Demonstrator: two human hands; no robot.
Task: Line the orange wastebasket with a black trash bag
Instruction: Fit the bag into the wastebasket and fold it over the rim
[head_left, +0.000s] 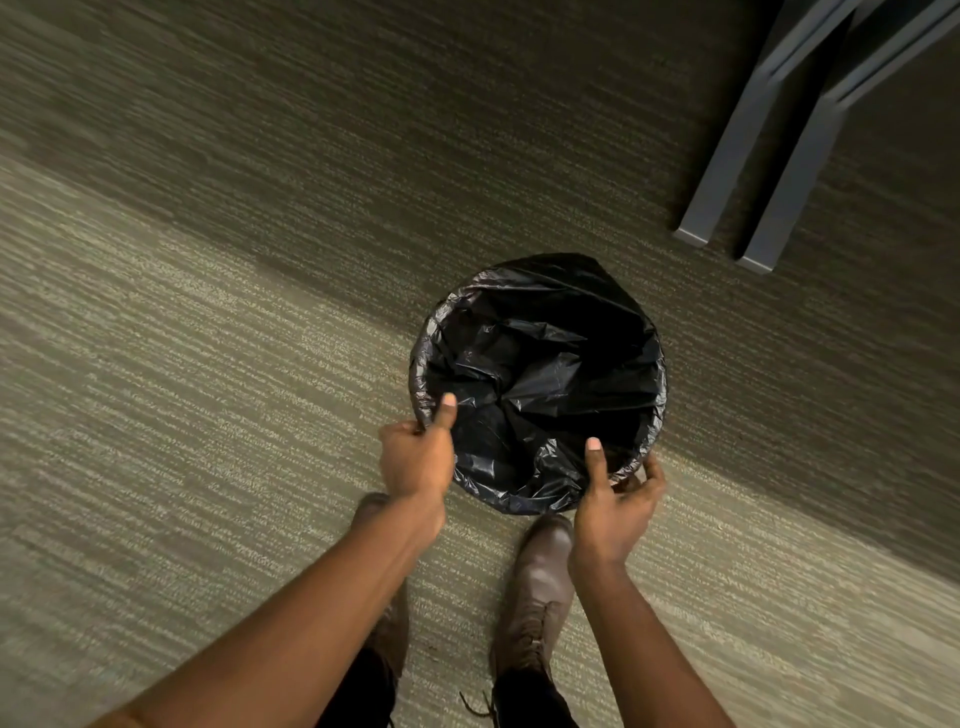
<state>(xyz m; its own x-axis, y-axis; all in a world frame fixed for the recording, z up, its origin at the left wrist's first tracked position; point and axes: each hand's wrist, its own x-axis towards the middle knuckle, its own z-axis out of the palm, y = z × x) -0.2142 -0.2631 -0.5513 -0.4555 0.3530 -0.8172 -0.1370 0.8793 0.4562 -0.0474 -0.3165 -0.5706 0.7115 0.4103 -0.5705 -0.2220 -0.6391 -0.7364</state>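
A black trash bag (540, 374) lies inside the round wastebasket on the carpet, its edge folded out over the rim all around. The basket's orange wall is hidden by the bag, apart from a thin reddish sliver of wastebasket (626, 472) at the near right. My left hand (418, 454) grips the bag's folded edge at the near left rim, thumb up inside. My right hand (615, 499) sits at the near right rim, thumb inside and fingers curled around the outside over the bag's edge.
Two grey metal furniture legs (753, 156) slant down to the carpet at the upper right, just beyond the basket. My brown boots (540, 587) stand right behind the basket. Striped carpet (208, 312) spreads to the left and beyond.
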